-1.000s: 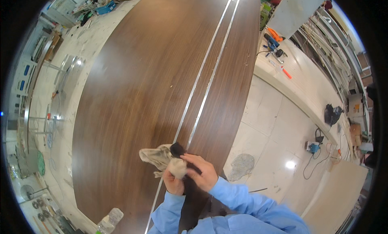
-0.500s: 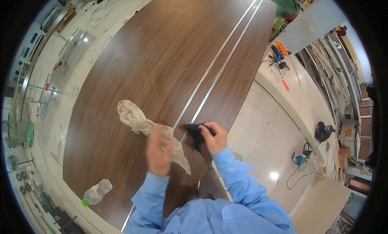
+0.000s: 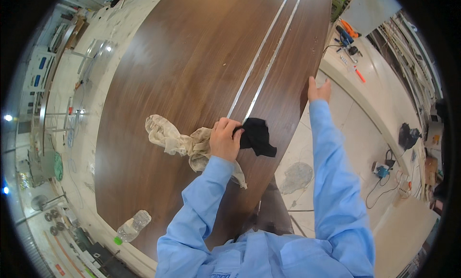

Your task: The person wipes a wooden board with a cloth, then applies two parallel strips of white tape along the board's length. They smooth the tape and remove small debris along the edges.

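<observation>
My left hand (image 3: pixel 224 140) is closed on a black cloth (image 3: pixel 258 137), which hangs out to the right of my fingers. Under and beside that hand lies a crumpled beige cloth (image 3: pixel 165 135), partly hidden by it. Both cloths are on a large dark brown wood-grain panel (image 3: pixel 173 76) with two thin pale strips (image 3: pixel 261 79) running along its length. My right hand (image 3: pixel 320 90), arm stretched forward, is at the panel's right edge with thumb and fingers apart and nothing visible in it.
A clear plastic bottle (image 3: pixel 134 226) with a green cap lies at the panel's near left. To the right, a pale bench (image 3: pixel 379 93) bears an orange-and-blue power tool (image 3: pixel 346 34) and a red-handled tool (image 3: pixel 360 75). A corded tool (image 3: pixel 381 169) stands on the floor.
My right hand has let go of the black cloth and reached forward and right to the panel's edge. My left hand has moved right and taken hold of the black cloth.
</observation>
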### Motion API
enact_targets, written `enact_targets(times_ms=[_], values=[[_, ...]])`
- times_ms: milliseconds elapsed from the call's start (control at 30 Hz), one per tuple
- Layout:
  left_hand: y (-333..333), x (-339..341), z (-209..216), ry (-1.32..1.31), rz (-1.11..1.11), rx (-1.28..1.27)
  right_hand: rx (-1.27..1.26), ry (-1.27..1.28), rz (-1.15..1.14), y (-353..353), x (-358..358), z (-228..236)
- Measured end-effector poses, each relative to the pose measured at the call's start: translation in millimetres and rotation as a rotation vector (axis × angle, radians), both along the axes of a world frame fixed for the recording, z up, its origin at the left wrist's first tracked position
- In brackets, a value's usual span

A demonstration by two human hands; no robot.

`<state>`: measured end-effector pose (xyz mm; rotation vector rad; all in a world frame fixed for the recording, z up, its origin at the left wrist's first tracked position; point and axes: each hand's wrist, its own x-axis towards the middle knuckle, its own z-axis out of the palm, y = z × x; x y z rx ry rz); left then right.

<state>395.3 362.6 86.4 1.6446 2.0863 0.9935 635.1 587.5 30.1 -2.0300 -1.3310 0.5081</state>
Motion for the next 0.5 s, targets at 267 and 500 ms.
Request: enact_targets(times_ms=[267, 500], values=[[28.4, -41.0, 7.3, -0.196, -0.105, -0.28, -0.254, 0.098, -0.12, 16.8, -20.6, -16.4], [64.5, -36.8, 13.5, -0.284, -0.099, -0.422, -0.286, 0.042, -0.122, 17.0, -22.7, -5.3]])
